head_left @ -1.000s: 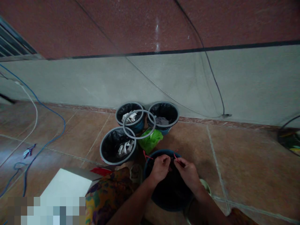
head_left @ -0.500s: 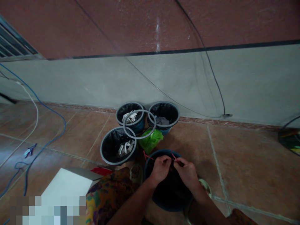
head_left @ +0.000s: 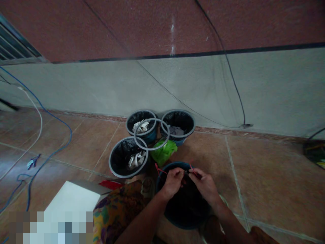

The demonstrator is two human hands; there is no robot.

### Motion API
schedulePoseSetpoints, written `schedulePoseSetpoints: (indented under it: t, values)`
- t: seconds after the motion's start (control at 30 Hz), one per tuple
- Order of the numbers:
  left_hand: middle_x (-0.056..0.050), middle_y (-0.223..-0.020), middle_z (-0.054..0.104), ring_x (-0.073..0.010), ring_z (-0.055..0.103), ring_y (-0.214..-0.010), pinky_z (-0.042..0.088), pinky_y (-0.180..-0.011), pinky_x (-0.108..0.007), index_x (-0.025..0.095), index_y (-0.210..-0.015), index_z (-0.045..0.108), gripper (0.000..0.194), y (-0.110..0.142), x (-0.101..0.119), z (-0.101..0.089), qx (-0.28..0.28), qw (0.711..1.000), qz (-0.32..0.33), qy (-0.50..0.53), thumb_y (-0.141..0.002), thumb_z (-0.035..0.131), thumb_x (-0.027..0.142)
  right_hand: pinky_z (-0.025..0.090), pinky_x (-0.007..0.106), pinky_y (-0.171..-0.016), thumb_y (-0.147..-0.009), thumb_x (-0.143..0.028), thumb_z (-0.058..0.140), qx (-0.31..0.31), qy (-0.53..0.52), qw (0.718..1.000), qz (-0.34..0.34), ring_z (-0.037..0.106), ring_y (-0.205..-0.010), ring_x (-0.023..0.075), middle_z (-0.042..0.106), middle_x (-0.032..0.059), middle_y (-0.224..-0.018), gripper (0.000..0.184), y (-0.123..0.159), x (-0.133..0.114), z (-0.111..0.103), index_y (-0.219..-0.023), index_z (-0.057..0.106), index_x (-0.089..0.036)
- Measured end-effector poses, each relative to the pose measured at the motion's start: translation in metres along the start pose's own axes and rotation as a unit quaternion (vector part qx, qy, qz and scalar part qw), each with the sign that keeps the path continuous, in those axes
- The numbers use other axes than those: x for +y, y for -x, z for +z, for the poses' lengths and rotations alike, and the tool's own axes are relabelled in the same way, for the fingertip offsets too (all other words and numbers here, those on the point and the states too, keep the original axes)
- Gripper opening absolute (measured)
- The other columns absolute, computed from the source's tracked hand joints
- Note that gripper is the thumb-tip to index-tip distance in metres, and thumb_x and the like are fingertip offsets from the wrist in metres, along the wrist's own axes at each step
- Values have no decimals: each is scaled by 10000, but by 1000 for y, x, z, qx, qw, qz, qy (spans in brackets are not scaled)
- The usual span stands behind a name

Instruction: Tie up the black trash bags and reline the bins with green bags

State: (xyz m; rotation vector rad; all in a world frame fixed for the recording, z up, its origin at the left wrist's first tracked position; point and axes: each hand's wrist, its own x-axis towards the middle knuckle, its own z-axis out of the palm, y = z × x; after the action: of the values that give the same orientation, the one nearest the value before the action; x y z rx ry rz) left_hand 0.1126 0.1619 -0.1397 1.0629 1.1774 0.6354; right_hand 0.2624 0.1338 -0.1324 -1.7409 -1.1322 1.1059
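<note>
My left hand [head_left: 174, 183] and my right hand [head_left: 204, 184] meet over the far side of a dark blue bin [head_left: 175, 222], both with fingers pinched. A thin red string [head_left: 160, 169] runs from beyond the bin's rim to my left hand. Another red string [head_left: 193, 169] comes out of my right hand's grip. Between the fingertips is a small dark bit, too small to name. The bin's inside is very dark, so its contents are hidden.
Three bins with black liners, a left one [head_left: 111, 171], a back one [head_left: 129, 117] and a right one [head_left: 191, 118], hold crumpled scraps. A grey ring [head_left: 167, 135] rests across them above a green bag [head_left: 164, 152]. A white box [head_left: 72, 196], blue cable [head_left: 68, 128] and keys [head_left: 33, 162] lie left.
My right hand has shifted slightly right, and the gap between the fingertips is wider. A small dark bit now shows there. The bins stand as before.
</note>
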Motion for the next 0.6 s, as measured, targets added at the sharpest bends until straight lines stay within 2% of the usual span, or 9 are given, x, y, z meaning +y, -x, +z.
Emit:
schedulePoseSetpoints:
  t: [0.1,0.17,0.23,0.3,0.33,0.43,0.6]
  values:
    - [48,-572,524,-90,498,-500,391,-473,-201,178,-785,592,324,-2,-3,-1,-10,1000,2,-19,-862,495,478,494,320,-701,-753,-472,602,-23,43,999,-20,674,-710,210,755,35,-770,284,1,-2,2,-788,740,-227]
    - [43,-602,537,-97,516,-524,404,-484,-204,183,-822,600,272,-3,-5,-3,11,999,12,-45,-883,477,417,472,308,-633,-764,-487,589,-26,51,998,-16,639,-628,194,724,21,-680,302,2,2,4,-729,729,-221]
    - [30,-679,574,-110,561,-603,444,-543,-214,194,-885,603,172,0,-5,-4,80,991,43,-94,-882,485,319,463,301,-616,-756,-495,605,-20,37,999,1,629,-624,191,717,16,-666,311,1,10,5,-750,738,-214]
    - [6,-793,614,-124,601,-726,484,-652,-234,200,-913,601,107,5,-3,-5,157,970,99,-156,-857,513,224,469,302,-635,-745,-503,624,-13,15,1000,24,636,-656,195,726,17,-692,326,1,17,5,-792,753,-207]
    - [-5,-834,624,-130,609,-777,491,-704,-245,201,-902,605,97,8,-2,-4,175,958,129,-185,-846,527,193,471,303,-646,-743,-506,630,-11,6,999,34,638,-671,196,729,19,-706,334,0,19,6,-806,757,-205]
    - [-21,-856,643,-141,617,-822,492,-766,-258,199,-823,635,101,16,1,-1,148,943,182,-235,-849,542,169,469,303,-662,-751,-510,627,-14,0,999,44,641,-689,200,732,24,-722,343,1,18,5,-814,761,-201]
    - [-40,-867,689,-145,643,-802,498,-743,-252,188,-868,704,164,15,-1,4,116,952,168,-228,-864,542,158,471,306,-707,-805,-481,564,-33,34,999,-13,661,-737,211,742,31,-778,324,3,4,4,-820,747,-214]
